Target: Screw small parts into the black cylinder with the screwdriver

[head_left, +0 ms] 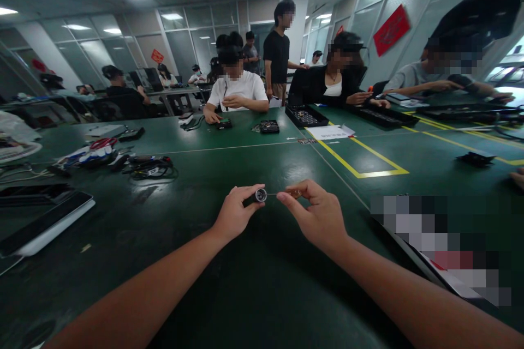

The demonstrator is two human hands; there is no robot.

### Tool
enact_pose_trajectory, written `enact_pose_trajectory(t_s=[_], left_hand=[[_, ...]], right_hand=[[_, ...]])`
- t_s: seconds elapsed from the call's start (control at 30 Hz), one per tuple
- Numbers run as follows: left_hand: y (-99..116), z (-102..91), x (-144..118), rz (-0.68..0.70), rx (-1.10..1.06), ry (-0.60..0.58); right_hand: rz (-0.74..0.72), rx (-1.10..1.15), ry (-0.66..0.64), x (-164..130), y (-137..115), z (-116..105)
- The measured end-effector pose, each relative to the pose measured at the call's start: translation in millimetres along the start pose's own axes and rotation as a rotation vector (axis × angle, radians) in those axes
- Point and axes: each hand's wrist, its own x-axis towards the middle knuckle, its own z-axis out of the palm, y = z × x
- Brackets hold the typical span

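Both my forearms reach out over the dark green table (254, 294) and angle inward, so my hands meet just above its surface near the middle of my view. My left hand (234, 217) is curled, thumb on top and fingers wrapped under, gripping a short dark cylinder with a silver end cap (258, 195). The cylinder lies roughly level, its long axis running left to right, and its shiny round end faces my right hand. My right hand (321, 215) is bent at the wrist, index finger and thumb pinched shut on a small amber-coloured piece (295, 193); what it is I cannot tell. A thin metal shaft (272, 194) runs level between that piece and the silver cap, in line with the cylinder. Further off on the left lie a bundle of black cables (149, 166) and a flat white-edged tray (45, 223).
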Motion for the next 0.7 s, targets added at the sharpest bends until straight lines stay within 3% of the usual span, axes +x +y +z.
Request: enact_pose_trajectory(t_s=[0.37, 0.7], left_hand=[[-1.4, 0.7, 0.4, 0.004, 0.021, 0.005], [0.0, 1.1, 1.1, 0.003, 0.08, -0.007]], right_hand=[[0.061, -0.002, -0.003, 2.8, 1.6, 2.3], [0.073, 0.054, -0.096, 2.9, 6.0, 4.2]])
